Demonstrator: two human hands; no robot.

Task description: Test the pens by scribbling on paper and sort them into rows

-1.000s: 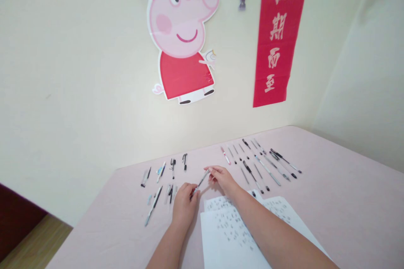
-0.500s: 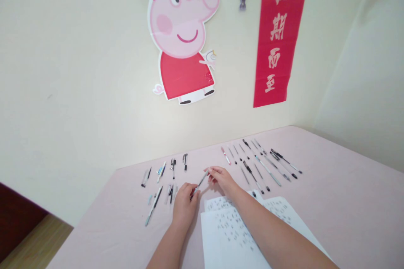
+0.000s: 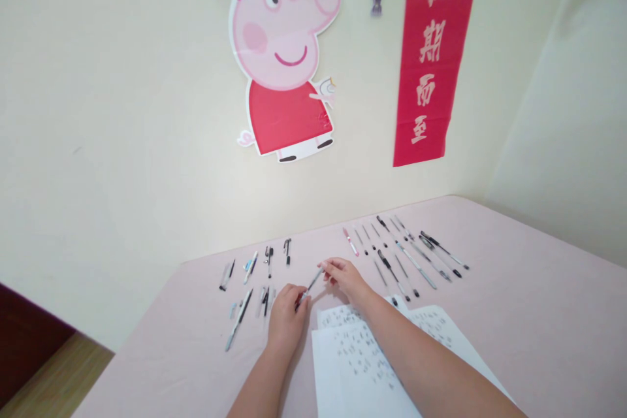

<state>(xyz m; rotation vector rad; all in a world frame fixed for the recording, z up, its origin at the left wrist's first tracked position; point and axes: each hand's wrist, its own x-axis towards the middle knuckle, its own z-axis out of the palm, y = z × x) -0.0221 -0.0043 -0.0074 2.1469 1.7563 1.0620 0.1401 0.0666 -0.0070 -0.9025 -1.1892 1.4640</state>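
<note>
A slim pen [image 3: 310,287] is held at both ends, slanting just above the pink table [image 3: 514,313]. The left hand [image 3: 287,320] is curled shut around its lower end, and the right hand [image 3: 345,276] pinches its upper end between thumb and fingertips. Directly under the right forearm lie white sheets of paper [image 3: 362,366] covered in handwriting. Beyond the left hand, a small group of pens and pen parts [image 3: 255,277] lies on the table; beyond and beside the right hand sits a longer row of pens [image 3: 406,251]. On the wall behind hang a cartoon pig cutout [image 3: 281,52] and a red banner [image 3: 431,55].
</note>
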